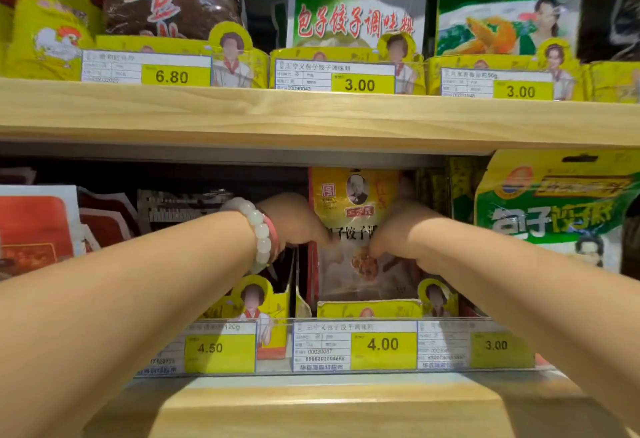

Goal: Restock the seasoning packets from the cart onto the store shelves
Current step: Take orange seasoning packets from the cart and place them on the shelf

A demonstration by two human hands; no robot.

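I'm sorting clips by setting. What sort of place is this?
Most likely a grocery store's seasoning aisle: wooden shelves carry yellow price tags, and printed seasoning packets stand in yellow display boxes.

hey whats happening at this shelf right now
A person is restocking a store shelf. Both the left hand and the right hand grip a yellow seasoning packet from either side, setting it upright into the yellow display box on the lower shelf, above the 4.00 price tag. The left wrist wears a white bead bracelet. The packet's lower part already sits inside the box. The cart is out of view.
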